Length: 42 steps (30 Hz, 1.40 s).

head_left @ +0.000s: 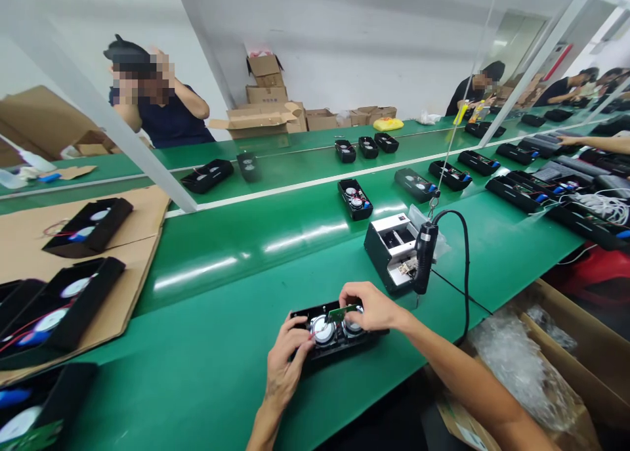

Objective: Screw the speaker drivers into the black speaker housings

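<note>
A black speaker case (pixel 319 359) lies open side up on the green bench in front of me, with two round white-backed speakers (pixel 323 331) inside. My left hand (pixel 284 354) is closed around the case's left end, its fingertips by a thin red wire. Over the right speaker, my right hand (pixel 370 306) pinches a small green circuit board (pixel 339 314), held tilted above the case. Part of the right speaker is hidden behind that hand.
An electric screwdriver (pixel 424 257) hangs beside a screw feeder (pixel 394 241), right of the case. More open cases (pixel 355 199) stand along the line and on cardboard (pixel 142 254) at left. Co-workers sit across the bench. A box with plastic bags (pixel 522 365) is at lower right.
</note>
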Motion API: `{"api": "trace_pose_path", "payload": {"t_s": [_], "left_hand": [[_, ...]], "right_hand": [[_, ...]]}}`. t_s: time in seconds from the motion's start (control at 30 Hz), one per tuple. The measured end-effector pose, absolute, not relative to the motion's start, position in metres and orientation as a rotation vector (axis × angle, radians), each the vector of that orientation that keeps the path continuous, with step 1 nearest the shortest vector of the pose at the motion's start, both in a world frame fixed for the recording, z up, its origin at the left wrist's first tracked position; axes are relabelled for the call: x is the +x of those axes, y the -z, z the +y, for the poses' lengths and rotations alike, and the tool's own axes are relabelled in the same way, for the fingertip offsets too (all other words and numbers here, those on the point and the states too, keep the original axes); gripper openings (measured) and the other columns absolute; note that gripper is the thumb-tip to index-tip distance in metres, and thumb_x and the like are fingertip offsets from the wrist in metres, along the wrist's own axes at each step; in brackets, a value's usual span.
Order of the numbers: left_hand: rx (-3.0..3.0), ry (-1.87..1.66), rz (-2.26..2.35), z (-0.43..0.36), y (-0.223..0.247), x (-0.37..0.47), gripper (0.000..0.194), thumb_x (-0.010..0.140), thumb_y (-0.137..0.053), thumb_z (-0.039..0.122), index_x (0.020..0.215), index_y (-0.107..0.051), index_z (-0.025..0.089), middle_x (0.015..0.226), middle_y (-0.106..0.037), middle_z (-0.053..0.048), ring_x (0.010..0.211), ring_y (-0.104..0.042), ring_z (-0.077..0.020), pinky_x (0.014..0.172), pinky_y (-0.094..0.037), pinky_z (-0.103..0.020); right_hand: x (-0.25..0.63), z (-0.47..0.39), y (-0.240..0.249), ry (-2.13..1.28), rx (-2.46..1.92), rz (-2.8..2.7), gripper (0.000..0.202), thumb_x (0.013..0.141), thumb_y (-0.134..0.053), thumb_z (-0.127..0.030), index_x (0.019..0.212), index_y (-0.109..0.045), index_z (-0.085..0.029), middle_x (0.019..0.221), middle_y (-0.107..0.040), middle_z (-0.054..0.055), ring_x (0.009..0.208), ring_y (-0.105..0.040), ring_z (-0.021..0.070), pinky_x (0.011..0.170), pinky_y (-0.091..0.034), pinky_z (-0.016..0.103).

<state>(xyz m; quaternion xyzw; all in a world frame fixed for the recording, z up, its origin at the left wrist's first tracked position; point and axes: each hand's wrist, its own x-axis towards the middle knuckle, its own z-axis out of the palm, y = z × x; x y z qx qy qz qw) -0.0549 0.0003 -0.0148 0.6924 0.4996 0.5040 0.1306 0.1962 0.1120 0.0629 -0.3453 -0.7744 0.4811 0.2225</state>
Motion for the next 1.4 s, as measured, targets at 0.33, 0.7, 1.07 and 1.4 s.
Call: {"api": "trace_pose_path", "payload": {"t_s": [0.33, 0.7, 1.07, 1.4], "left_hand": [[1.781, -1.545, 1.84, -0.021, 0.009, -0.024, 0.009, 0.101, -0.066, 0.029, 0.096, -0.07, 0.022, 0.107, -0.074, -0.005, 0.101, -0.074, -0.0206, 0.099, -0.065, -0.045], [2.564, -0.647, 1.496, -0.025, -0.022, -0.027, 0.04, 0.087, -0.077, 0.027, 0.126, -0.071, 0.024, 0.152, -0.062, -0.012, 0.16, -0.034, -0.0473, 0.126, -0.032, -0.08], [2.651, -0.641, 1.466, -0.021, 0.0, -0.031, 0.029, 0.075, -0.092, 0.029, 0.099, -0.077, 0.025, 0.145, -0.07, -0.003, 0.161, -0.034, -0.0462, 0.135, -0.007, -0.074], [2.75, -0.722, 1.392, -0.015, 0.003, -0.024, 0.042, 0.077, -0.088, 0.025, 0.118, -0.079, 0.025, 0.139, -0.072, -0.007, 0.159, -0.038, -0.0471, 0.134, -0.015, -0.076]], "right_hand": [[0.199, 0.075, -0.061, -0.526, -0.554, -2.767, 0.036, 0.095, -0.052, -0.002, 0.114, -0.077, -0.019, 0.102, -0.081, 0.008, 0.093, -0.072, 0.0208, 0.083, -0.052, 0.032], [0.197, 0.052, -0.073, -0.554, -0.73, -3.15, 0.031, 0.092, -0.053, 0.0, 0.113, -0.072, -0.014, 0.104, -0.081, 0.012, 0.091, -0.074, 0.0239, 0.072, -0.044, 0.035], [0.202, 0.041, -0.066, -0.567, -0.642, -3.09, 0.033, 0.085, -0.061, -0.019, 0.116, -0.072, -0.013, 0.104, -0.075, 0.013, 0.087, -0.066, 0.0261, 0.077, -0.045, 0.038], [0.203, 0.041, -0.047, -0.445, -0.577, -3.036, 0.033, 0.083, -0.062, -0.017, 0.116, -0.068, -0.017, 0.109, -0.077, 0.011, 0.09, -0.067, 0.0241, 0.091, -0.043, 0.042]]}}
